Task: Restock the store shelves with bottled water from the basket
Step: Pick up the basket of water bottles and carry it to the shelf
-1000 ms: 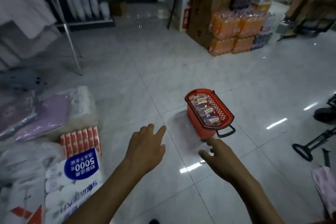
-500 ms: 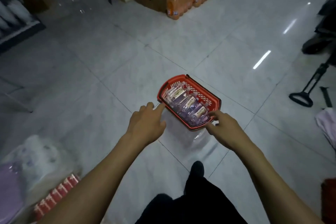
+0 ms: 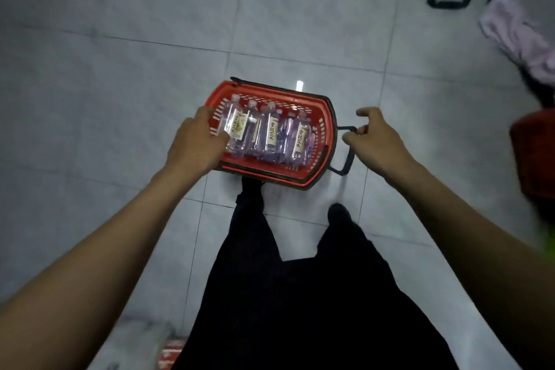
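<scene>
The left hand (image 3: 192, 143) curls over the left rim of the red basket (image 3: 279, 96) on the floor (image 3: 120, 99), beside the water bottles (image 3: 270, 132) lying inside; the right hand (image 3: 380, 141) half-curls at its black handle (image 3: 350, 156). Whether either grips, I cannot tell.

A shop: red shopping basket (image 3: 279, 95) of water bottles (image 3: 270, 129) on glossy floor tiles (image 3: 120, 99).

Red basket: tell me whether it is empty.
No, the red basket holds several water bottles lying side by side.
</scene>
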